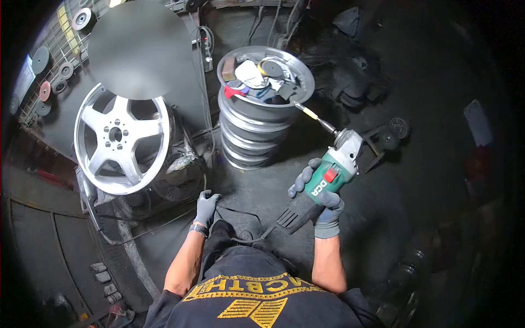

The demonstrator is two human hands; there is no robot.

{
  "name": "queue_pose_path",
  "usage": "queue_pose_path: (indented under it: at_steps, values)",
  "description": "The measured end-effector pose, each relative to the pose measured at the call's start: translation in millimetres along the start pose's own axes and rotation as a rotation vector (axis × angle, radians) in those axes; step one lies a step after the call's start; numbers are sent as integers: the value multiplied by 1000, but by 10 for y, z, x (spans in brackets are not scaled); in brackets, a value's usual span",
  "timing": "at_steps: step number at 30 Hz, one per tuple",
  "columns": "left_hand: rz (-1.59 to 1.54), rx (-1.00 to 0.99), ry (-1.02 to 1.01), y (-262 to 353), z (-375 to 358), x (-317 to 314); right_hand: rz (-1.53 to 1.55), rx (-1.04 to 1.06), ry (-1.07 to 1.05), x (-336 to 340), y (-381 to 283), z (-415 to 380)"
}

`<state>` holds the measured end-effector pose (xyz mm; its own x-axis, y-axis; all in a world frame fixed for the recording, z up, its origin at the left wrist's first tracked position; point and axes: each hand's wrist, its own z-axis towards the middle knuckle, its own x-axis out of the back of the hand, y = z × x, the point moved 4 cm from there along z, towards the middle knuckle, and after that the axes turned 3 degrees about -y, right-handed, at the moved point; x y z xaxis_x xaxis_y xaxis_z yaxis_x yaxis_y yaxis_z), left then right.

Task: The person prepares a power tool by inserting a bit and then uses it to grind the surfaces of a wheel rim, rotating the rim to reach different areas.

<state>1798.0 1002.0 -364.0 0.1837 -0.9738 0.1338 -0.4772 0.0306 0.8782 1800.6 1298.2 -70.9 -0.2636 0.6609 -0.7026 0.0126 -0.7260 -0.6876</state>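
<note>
My right hand (330,210), in a grey glove, is wrapped round the body of a green and black DCA electric grinder (309,194). Its silver head (348,147) carries a long thin shaft with a yellow band (309,112), pointing up and left towards the stacked rims. A red switch (330,175) faces up. Lower left, my gloved left hand (206,209) is closed on the dark power cord (240,211), which loops to the grinder's rear end. A silver five-spoke alloy wheel (100,131) stands upright beyond my left hand.
A stack of rims (252,139) stands ahead, its top one holding rags (251,75), a brown block (228,69) and discs. Abrasive wheels (82,19) hang on a wire rack at left. Cables hang behind the wheel. Dark objects (353,82) lie at the back right.
</note>
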Motion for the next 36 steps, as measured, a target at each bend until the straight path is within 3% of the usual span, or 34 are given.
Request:
queue_pose_path:
  at_steps: [1, 2, 5, 7, 8, 9, 11, 12, 13, 14, 15, 17, 29, 36]
  values:
    - [407, -45, 112, 146, -76, -27, -10, 3, 1, 46, -37, -53]
    - [360, -123, 20, 375, -239, -119, -16, 11, 2, 97, -77, -89]
    - [0, -465, -664, 1632, -1200, -548, -24, -17, -46, 142, -72, -197]
    - [-12, -525, -1077, 2089, -1734, -806, 40, -25, -62, 86, -25, -202]
    - [104, -731, -1056, 2125, -1840, -948, 44, -26, -76, 81, 0, -216]
    - [190, -828, -898, 2184, -1928, -1068, -10, -27, -67, 101, 25, -229]
    - [236, -425, -917, 2202, -2006, -1126, -59, -23, -73, 20, 16, -210]
    - [242, -431, -910, 2132, -2000, -1178, -140, -3, 22, -18, -23, -221]
    - [188, -561, -840, 2027, -1971, -1226, -221, 17, 120, -29, -64, -237]
    - [134, -688, -769, 2008, -1981, -1241, -242, -58, 86, 109, -47, -201]
    - [142, -690, -772, 1952, -1992, -1262, -237, -51, 87, 174, 0, -226]
    - [334, -612, -567, 1909, -1949, -1257, -361, 102, 323, 119, -55, -235]
    - [315, -569, -572, 1738, -1762, -1388, -437, 105, 411, 521, 173, -144]
    - [353, -532, -562, 1726, -1624, -1369, -520, 55, 578, 615, 281, -58]
